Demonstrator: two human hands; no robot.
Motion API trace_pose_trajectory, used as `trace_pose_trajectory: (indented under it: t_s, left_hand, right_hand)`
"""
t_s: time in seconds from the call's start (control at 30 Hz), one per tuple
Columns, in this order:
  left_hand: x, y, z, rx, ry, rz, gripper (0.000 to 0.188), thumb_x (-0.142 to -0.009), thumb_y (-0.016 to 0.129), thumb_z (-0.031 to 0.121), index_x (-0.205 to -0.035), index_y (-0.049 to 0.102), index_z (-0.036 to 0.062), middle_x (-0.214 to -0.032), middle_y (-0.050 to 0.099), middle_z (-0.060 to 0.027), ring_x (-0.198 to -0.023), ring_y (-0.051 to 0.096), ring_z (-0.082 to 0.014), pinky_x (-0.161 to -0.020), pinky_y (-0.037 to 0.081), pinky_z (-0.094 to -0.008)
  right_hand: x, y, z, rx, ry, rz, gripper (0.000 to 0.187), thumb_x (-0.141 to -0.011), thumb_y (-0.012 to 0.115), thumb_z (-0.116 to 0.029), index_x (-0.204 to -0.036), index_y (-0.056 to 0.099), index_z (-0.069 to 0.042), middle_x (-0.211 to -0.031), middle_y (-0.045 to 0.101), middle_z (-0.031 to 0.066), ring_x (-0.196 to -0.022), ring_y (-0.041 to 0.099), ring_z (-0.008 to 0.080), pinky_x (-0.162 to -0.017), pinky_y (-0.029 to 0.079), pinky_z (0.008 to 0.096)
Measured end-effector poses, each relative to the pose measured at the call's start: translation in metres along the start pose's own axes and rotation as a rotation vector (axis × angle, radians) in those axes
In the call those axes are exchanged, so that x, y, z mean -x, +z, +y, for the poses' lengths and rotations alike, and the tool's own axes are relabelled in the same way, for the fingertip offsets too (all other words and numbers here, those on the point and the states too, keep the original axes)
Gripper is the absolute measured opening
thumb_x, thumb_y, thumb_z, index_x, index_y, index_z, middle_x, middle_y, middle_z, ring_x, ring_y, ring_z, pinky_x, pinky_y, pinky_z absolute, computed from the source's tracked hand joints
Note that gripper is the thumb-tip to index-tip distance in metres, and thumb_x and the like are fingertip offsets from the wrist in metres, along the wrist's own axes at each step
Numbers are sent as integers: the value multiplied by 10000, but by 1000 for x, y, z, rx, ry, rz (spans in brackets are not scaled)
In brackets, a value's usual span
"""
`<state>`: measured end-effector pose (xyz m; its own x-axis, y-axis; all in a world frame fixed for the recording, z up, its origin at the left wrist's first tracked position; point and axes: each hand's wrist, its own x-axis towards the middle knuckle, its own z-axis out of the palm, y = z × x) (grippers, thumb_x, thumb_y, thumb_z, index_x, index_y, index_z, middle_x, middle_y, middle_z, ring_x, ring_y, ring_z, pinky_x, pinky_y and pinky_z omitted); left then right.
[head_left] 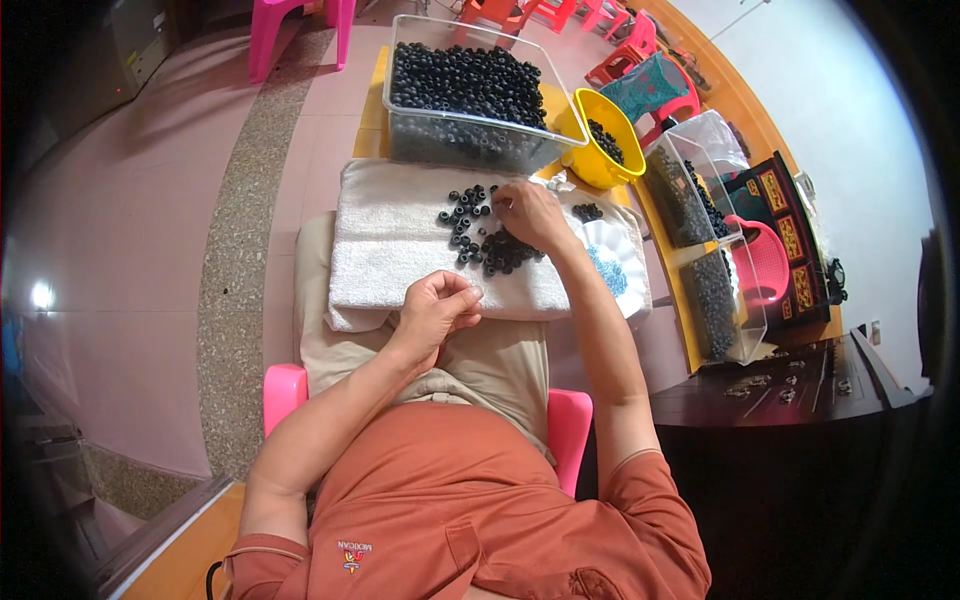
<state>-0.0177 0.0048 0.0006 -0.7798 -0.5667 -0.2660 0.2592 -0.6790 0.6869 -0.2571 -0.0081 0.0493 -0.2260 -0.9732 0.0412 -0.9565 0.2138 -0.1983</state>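
Observation:
Over a folded white towel [380, 215], my right hand [532, 214] reaches into a loose heap of small black bead-like pieces [505, 252], some with a hole in the middle. Its fingers are pinched together at the heap's far edge, and what lies between them is too small to make out. Nearer to me, my left hand [438, 312] is closed at the towel's front edge, thumb against forefinger. Anything in that pinch cannot be made out. Beside my right forearm, a white fluted plate [632, 290] holds tiny blue bits [607, 268]. A small dark cluster [588, 212] lies beyond the plate.
A clear plastic bin [470, 140] full of black pieces stands beyond the towel, with a yellow basket [580, 160] at its right. More clear bins [745, 335] line the right side. Pink chairs [345, 30] and red stools [490, 12] stand farther off.

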Motion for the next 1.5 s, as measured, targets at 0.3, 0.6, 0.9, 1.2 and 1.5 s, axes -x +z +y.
trace_pose_trajectory:
  t_s: [0.3,0.6,0.9,1.2,1.5]
  left_hand:
    - [-2,-2,-2,-2,-15,-7,80,-885,666,62,-902,588,50,-806,629,-26,-715,621,-85,-657,572,-223]
    - [-1,-2,1,-12,-16,3,82,-888,667,79,-901,591,53,-802,628,-23,-710,618,-88,-653,568,-230]
    - [-1,-2,2,-12,-16,2,68,-892,658,69,-897,594,47,-798,625,-23,-714,615,-87,-656,573,-231]
    - [-2,-2,3,-5,-10,2,72,-902,652,80,-914,589,46,-806,624,-25,-716,614,-90,-665,575,-234]
    - [-1,5,8,145,63,-76,132,-924,644,122,-1013,598,37,-941,646,-49,-809,628,-111,-747,567,-259]
  right_hand:
    - [-18,9,-15,20,-74,153,224,-814,639,-176,-993,712,-63,-943,673,169,-954,636,351,-832,500,420]
    - [-30,7,-21,11,71,64,219,-741,641,-124,-932,718,-50,-867,695,185,-874,666,364,-805,520,416]
    - [-21,4,-15,-9,-42,-27,203,-746,642,-137,-916,722,-59,-887,694,191,-895,662,369,-798,523,453]
    - [3,3,-13,-80,-51,181,164,-784,663,-146,-901,729,-52,-891,696,185,-815,674,355,-738,531,416]
    - [98,16,-49,-1071,-117,100,119,-875,658,12,-993,653,20,-937,633,51,-863,591,106,-765,486,242]
